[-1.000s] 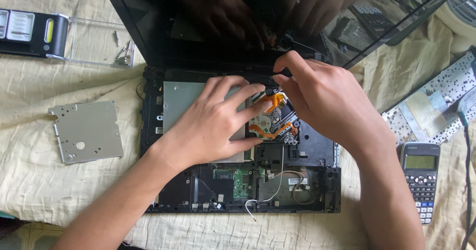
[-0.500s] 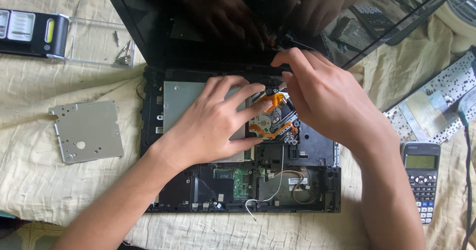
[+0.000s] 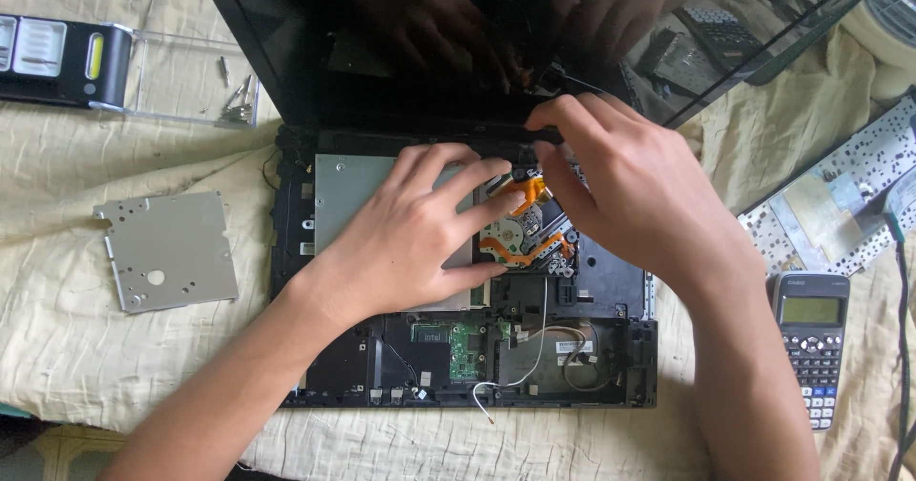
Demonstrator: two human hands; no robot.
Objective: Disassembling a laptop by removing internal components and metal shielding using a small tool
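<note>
Lying under left hand point(image 3: 410, 242): laptop base point(image 3: 611, 347).

Makeshift home repair spot, creased yellow cloth point(image 3: 86, 347) as work surface, opened laptop point(image 3: 458, 347), calculator point(image 3: 811, 343), screw box point(image 3: 57, 61)

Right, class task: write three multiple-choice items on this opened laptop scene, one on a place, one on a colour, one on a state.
1. Where is the loose grey metal plate? A left of the laptop base B on the screen C under the calculator
2. What colour are the ribbon cables? A blue B orange C white
3. How is the left hand placed? A raised B holding the calculator C flat on the base

Answers: 1 A, it lies on the cloth. 2 B, orange between both hands. 3 C, palm down; right hand beside it.
</note>
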